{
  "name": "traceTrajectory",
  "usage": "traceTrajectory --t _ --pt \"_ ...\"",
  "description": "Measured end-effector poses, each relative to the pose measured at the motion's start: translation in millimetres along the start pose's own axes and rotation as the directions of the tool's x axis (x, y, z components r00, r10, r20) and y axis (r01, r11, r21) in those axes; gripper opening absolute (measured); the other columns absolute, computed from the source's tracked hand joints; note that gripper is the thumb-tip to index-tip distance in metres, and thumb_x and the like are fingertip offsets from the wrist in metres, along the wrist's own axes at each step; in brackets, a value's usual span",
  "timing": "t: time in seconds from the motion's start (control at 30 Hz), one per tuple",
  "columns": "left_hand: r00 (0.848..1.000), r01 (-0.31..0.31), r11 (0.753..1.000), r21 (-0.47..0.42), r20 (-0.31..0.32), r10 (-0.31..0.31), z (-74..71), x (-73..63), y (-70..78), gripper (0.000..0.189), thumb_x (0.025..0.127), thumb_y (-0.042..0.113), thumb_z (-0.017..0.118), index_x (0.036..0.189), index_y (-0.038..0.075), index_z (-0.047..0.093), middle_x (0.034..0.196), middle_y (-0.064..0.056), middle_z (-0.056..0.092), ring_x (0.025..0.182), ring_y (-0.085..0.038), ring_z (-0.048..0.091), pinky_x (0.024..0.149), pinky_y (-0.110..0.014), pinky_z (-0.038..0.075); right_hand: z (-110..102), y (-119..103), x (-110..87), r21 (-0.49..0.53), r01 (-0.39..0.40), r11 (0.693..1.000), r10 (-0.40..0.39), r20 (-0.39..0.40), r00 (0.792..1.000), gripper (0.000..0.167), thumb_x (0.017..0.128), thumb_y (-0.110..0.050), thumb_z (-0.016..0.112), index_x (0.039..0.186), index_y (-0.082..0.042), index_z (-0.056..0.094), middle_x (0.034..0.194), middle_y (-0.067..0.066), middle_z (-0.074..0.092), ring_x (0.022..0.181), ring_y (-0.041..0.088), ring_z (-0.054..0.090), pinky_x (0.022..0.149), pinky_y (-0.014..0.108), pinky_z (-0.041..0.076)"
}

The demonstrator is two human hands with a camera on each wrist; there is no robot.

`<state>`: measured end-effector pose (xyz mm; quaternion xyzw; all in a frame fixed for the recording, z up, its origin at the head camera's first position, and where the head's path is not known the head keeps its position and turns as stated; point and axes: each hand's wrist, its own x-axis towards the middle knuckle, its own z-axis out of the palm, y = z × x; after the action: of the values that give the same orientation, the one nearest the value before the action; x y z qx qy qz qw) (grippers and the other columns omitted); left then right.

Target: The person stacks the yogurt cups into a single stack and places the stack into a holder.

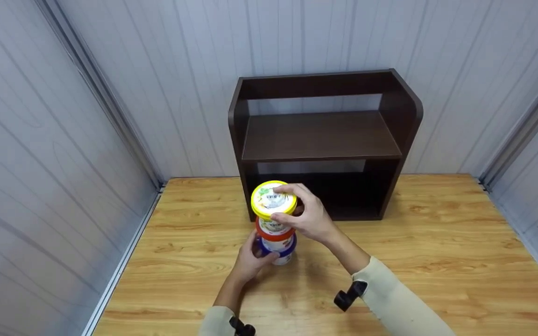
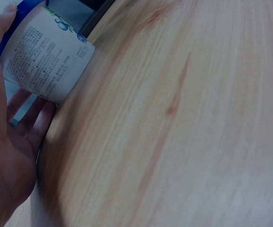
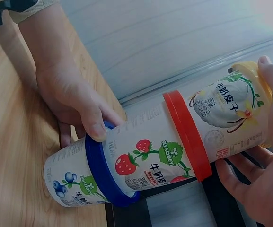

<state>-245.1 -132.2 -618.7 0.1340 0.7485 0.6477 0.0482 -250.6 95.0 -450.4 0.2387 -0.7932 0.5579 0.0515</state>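
Three white printed tubs stand stacked on the wooden table. At the bottom is the blue-lidded tub point(image 3: 74, 177), with blueberries on its side. The red-lidded tub point(image 3: 150, 153), printed with strawberries, sits on top of it. Uppermost is the yellow-lidded tub point(image 1: 265, 198), with a vanilla-flower print. My left hand point(image 1: 248, 262) grips the blue-lidded tub, thumb at its lid rim. In the right wrist view that thumb lies close to where the two lower tubs meet. My right hand point(image 1: 313, 215) holds the yellow-lidded tub around its lid and side.
A dark brown two-level shelf point(image 1: 320, 135) stands against the back wall point(image 1: 194, 93), right behind the stack. The wood-grain table point(image 1: 446, 261) spreads out on both sides, with pale panel walls to the left point(image 1: 40, 163) and right.
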Motion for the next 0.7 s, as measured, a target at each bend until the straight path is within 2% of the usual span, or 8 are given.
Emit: traceTrajectory --t 0.2,0.37,0.47,0.6,0.7 --pt "1.0 -0.019 0.999 0.031 0.005 0.018 -0.7 -0.9 -0.6 0.092 0.099 0.024 0.088 0.172 0.004 0.035 0.164 -0.027 0.056 0.156 -0.05 0.054 0.132 -0.062 0.046 0.0 -1.0 0.0 -0.007 -0.003 1.0 0.003 0.004 1.0 0.061 0.094 -0.032 0.093 0.147 -0.015 0.07 0.15 0.015 0.063 0.127 0.028 0.064 0.094 0.03 0.062" --pt "1.0 0.001 0.999 0.035 -0.002 -0.001 -0.7 -0.8 -0.6 0.094 0.099 0.026 0.088 0.173 0.007 0.034 0.165 -0.026 0.056 0.156 -0.048 0.055 0.133 -0.062 0.046 -1.8 0.5 -1.1 -0.006 0.003 1.0 -0.003 -0.003 1.0 0.067 0.093 -0.036 0.094 0.151 -0.015 0.067 0.15 0.015 0.063 0.125 0.026 0.064 0.093 0.031 0.063" --pt "1.0 0.008 1.0 0.007 -0.003 -0.008 -0.7 -0.4 -0.5 0.093 0.099 0.022 0.088 0.173 0.006 0.035 0.165 -0.026 0.056 0.156 -0.047 0.054 0.134 -0.062 0.044 -3.5 2.0 -1.9 0.003 0.014 1.0 -0.014 -0.012 1.0 0.069 0.093 -0.035 0.095 0.152 -0.014 0.066 0.151 0.015 0.064 0.125 0.024 0.064 0.094 0.041 0.067" --pt "1.0 0.0 1.0 0.001 -0.006 0.0 -0.3 -0.2 0.3 0.09 0.098 0.018 0.088 0.171 0.003 0.037 0.162 -0.026 0.058 0.155 -0.046 0.056 0.134 -0.061 0.044 -6.9 4.2 -3.1 0.008 0.031 0.999 -0.031 -0.028 0.999 0.071 0.091 -0.036 0.096 0.152 -0.015 0.066 0.151 0.014 0.065 0.129 0.023 0.063 0.097 0.057 0.067" --pt "1.0 0.011 1.0 0.005 -0.007 -0.011 0.0 -0.5 0.5 0.091 0.098 0.018 0.088 0.172 0.004 0.036 0.163 -0.025 0.058 0.155 -0.045 0.056 0.134 -0.061 0.043 -10.6 6.6 -4.6 0.003 0.04 0.999 -0.04 -0.033 0.999 0.075 0.09 -0.041 0.096 0.154 -0.016 0.065 0.15 0.013 0.066 0.133 0.026 0.064 0.099 0.059 0.065"
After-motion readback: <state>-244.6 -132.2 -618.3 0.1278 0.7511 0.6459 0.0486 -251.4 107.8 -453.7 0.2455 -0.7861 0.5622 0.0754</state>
